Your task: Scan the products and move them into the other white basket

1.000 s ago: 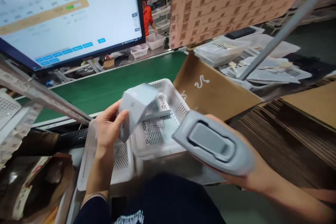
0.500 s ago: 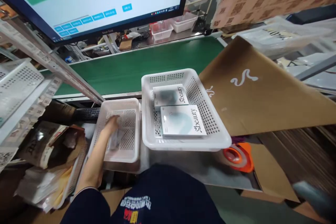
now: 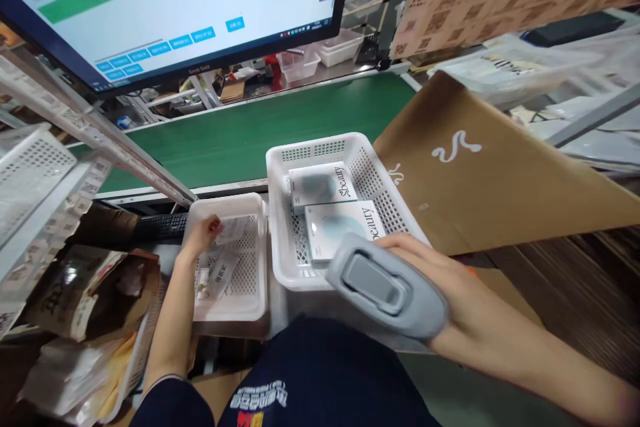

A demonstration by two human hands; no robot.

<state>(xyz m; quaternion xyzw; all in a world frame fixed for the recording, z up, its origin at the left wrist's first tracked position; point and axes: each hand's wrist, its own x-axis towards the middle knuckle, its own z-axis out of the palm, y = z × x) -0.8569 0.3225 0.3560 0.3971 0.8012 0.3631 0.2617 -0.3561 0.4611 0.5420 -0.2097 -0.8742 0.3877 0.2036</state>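
Observation:
My left hand (image 3: 205,233) is inside the smaller white basket (image 3: 261,260), its fingers pinched at the edge of a clear plastic packet (image 3: 233,229). Below that packet lie another clear packet with dark lettering (image 3: 223,273) and a small white bottle-like item (image 3: 203,282). A grey handheld barcode scanner (image 3: 390,287) is gripped in my right hand (image 3: 450,287), over the near right corner of the larger white basket (image 3: 283,260). In that basket lie two white boxes, one farther back (image 3: 323,185) and one nearer (image 3: 330,230) that the scanner partly covers.
Behind the baskets runs a green conveyor belt (image 3: 250,130), with a monitor (image 3: 200,7) above it. A brown cardboard sheet (image 3: 465,193) rises at the right. At the left are a keyboard (image 3: 160,227) and an opened brown bag (image 3: 90,287).
My right hand has come into view from the right with the barcode scanner. My left hand has shifted slightly within the small basket, and the packets there now show more clearly.

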